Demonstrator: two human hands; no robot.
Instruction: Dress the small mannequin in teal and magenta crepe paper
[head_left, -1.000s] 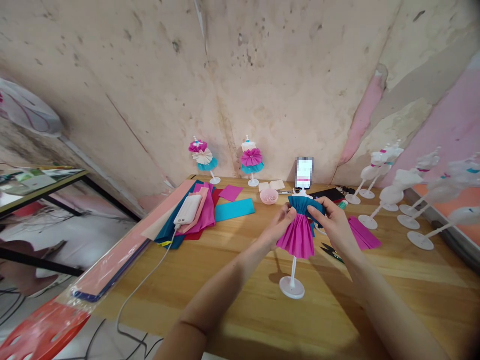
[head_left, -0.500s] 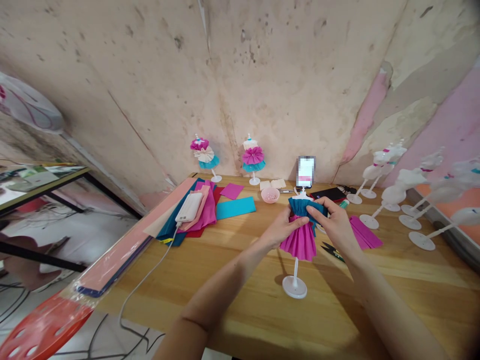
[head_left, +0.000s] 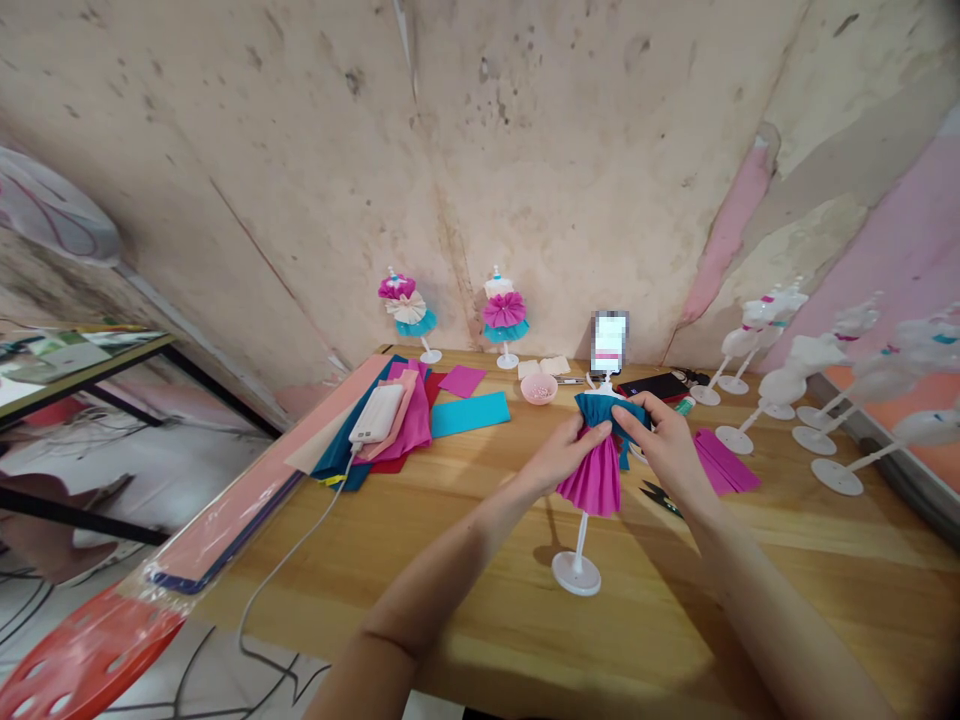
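Observation:
A small white dress-form mannequin (head_left: 577, 573) leans slightly in front of me, dressed in a pleated magenta paper skirt (head_left: 590, 482). Around its chest runs a strip of pleated dark teal crepe paper (head_left: 594, 408). My left hand (head_left: 564, 455) grips the doll form at the waist, its thumb pressing the lower edge of the teal strip. On the other side, my right hand (head_left: 660, 435) pinches the loose end of that strip between thumb and fingers. Black scissors (head_left: 660, 497) lie on the table just below my right hand, partly hidden by it.
Two dressed mannequins (head_left: 505, 315) stand against the wall, and several bare ones (head_left: 735, 437) at the right. A pink bowl of beads (head_left: 539, 389), a phone (head_left: 610, 342), a turquoise sheet (head_left: 471, 414), magenta sheets (head_left: 726, 462) and a cabled power bank (head_left: 376, 413) are on the table (head_left: 450, 560).
The mannequin has tilted, its base shifting a little left and lifting slightly. Both hands keep their hold, and my left thumb sits a bit higher on the teal strip.

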